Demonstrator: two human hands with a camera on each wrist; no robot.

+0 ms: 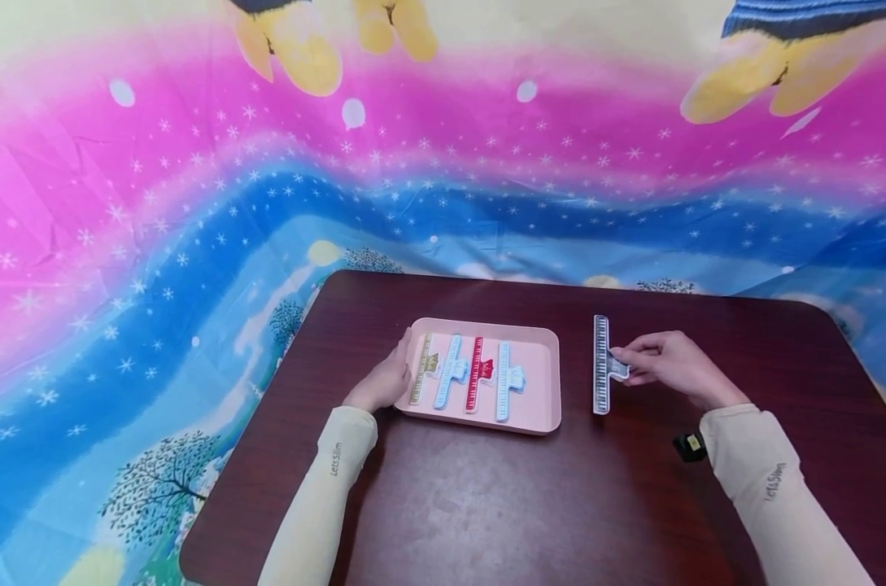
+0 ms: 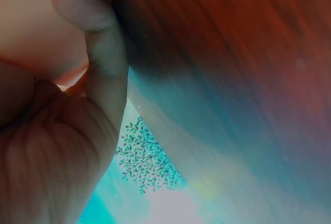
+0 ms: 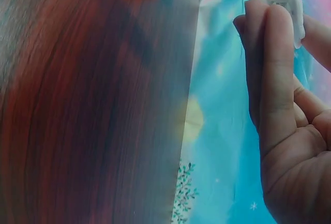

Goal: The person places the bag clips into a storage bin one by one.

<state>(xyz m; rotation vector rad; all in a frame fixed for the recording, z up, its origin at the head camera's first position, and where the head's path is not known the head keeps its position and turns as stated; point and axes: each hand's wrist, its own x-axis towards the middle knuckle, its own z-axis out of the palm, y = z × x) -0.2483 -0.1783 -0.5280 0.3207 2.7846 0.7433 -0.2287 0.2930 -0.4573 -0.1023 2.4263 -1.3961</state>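
Clear clip [image 1: 601,364], long axis near-to-far, lies right of the tray [image 1: 545,419]: my right hand [image 1: 669,366] pinches its handle, my left hand [image 1: 384,382], fingers relaxed, rests against the tray's left rim.

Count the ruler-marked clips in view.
5: four lie side by side in the pink tray - gold, blue, red, light blue - and the right hand pinches a clear clip on the table.
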